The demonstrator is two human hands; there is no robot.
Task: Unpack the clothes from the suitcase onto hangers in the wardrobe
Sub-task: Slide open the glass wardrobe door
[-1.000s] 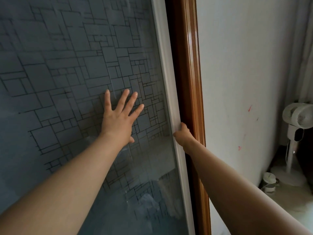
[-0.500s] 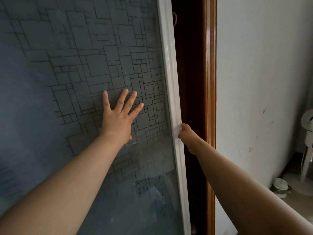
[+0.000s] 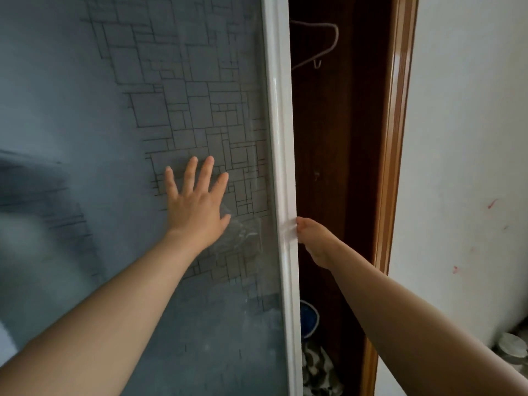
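Now the sliding door [image 3: 148, 115] stands further left than before, so the wardrobe [image 3: 343, 167] gap is wider. My left hand [image 3: 197, 207] presses flat on the glass [image 3: 85, 95], and my right hand [image 3: 314, 241] grips its white edge [image 3: 281, 138]. Far inside, one hanger [image 3: 317, 44] shows; no suitcase is in view.

Slid door [image 3: 143, 110] further left. Widened gap between stile [image 3: 281, 138] and frame [image 3: 397, 138]: shut 1 s ago, slit at 0.5 s, wide now. Exposed dark wardrobe [image 3: 343, 167] interior: hanger [image 3: 317, 44] up top, blue thing [image 3: 310, 318] and patterned cloth [image 3: 320, 370] at the bottom. Carried right hand [image 3: 314, 241] off the frame along with the stile. Lost fan from view; pushed jar [image 3: 511, 344] to lower-right corner.
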